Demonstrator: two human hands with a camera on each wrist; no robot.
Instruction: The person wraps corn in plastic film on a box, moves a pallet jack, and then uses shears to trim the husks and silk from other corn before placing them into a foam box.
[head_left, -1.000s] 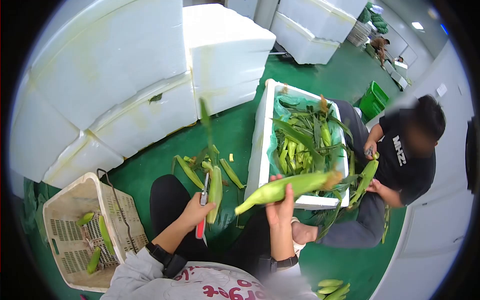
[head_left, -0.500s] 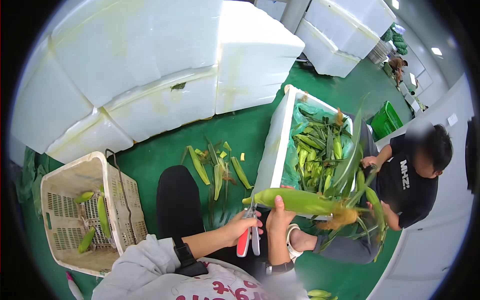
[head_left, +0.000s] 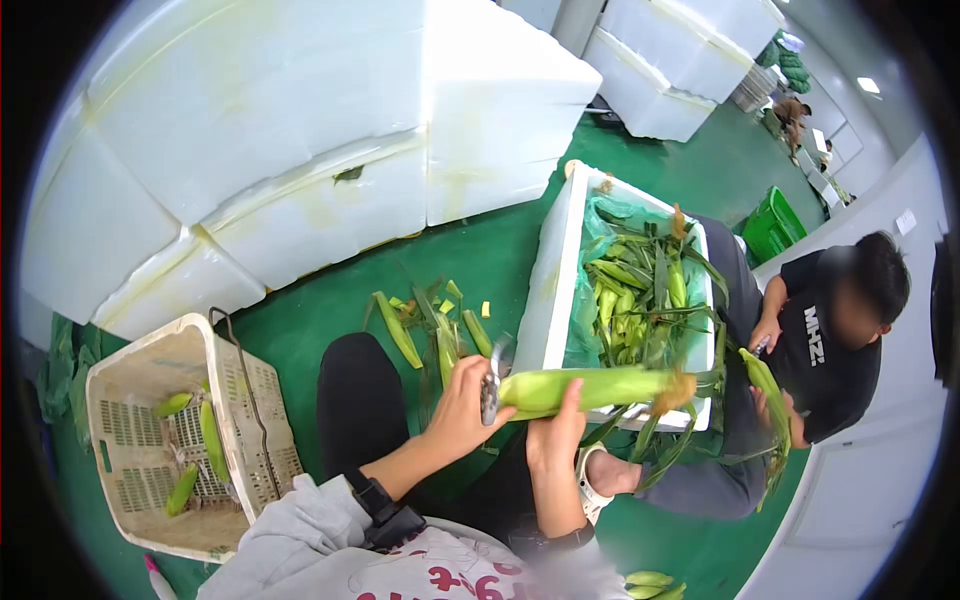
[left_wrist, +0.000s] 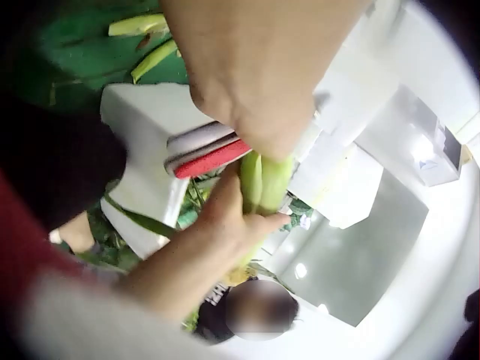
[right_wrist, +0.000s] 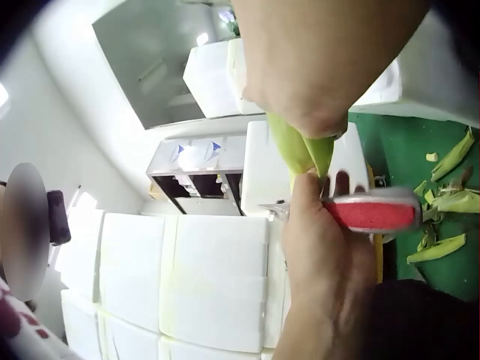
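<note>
Closest, the left hand is closed round a pair of pruning shears, its thumb against the husk at the stalk end of a corn ear. The right hand grips that ear, fingers wrapped under it and thumb up its side; the ear lies nearly level above the lap, silk end towards the near edge of a foam box. Beyond the black-clad knee, husk pieces lie on the green floor. A perforated plastic crate at the left holds a few ears. Ahead and to the right, the foam box, lined with green plastic, is heaped with corn; beside it a seated person in a black T-shirt holds another ear. Farther off stand stacked white foam boxes, a green bin and a bent figure.
</note>
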